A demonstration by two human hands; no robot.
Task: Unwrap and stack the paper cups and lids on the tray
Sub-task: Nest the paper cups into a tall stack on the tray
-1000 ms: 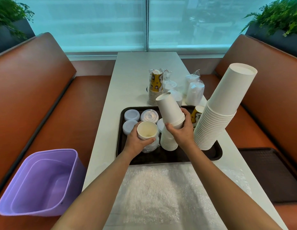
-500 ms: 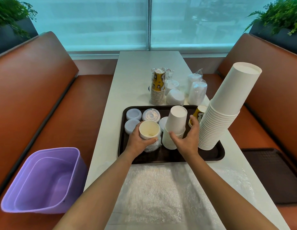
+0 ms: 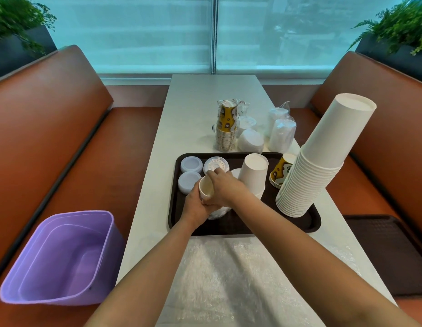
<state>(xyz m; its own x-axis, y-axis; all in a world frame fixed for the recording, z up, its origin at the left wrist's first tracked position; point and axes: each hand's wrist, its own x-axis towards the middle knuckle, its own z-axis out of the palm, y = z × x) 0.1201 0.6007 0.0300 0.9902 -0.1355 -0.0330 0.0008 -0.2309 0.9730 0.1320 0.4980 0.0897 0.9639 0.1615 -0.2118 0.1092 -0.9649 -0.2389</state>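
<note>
Cups [image 3: 206,188] in a wrapped sleeve sit tilted over the tray's [image 3: 243,228] near-left part, left hand [image 3: 195,204] gripping them from the side, fingers curled round. Right hand [image 3: 223,185] is on the top cup's rim, fingers bent over it. Just right stands a short white stack [image 3: 253,175], then a tall leaning stack [image 3: 316,161]. Lids [image 3: 191,164] lie at the tray's far left. Purple bin [image 3: 61,258] on the bench.

At mid-frame a dark brown tray [image 3: 233,228] lies on the white desk [image 3: 193,109]. The tall cup stack [image 3: 323,156] at right is plain white. The printed cups [image 3: 226,127] are yellow with dark brown and white patterning. The bin [image 3: 61,258] at lower left is lilac; the seats [image 3: 51,109] are rust-orange.
</note>
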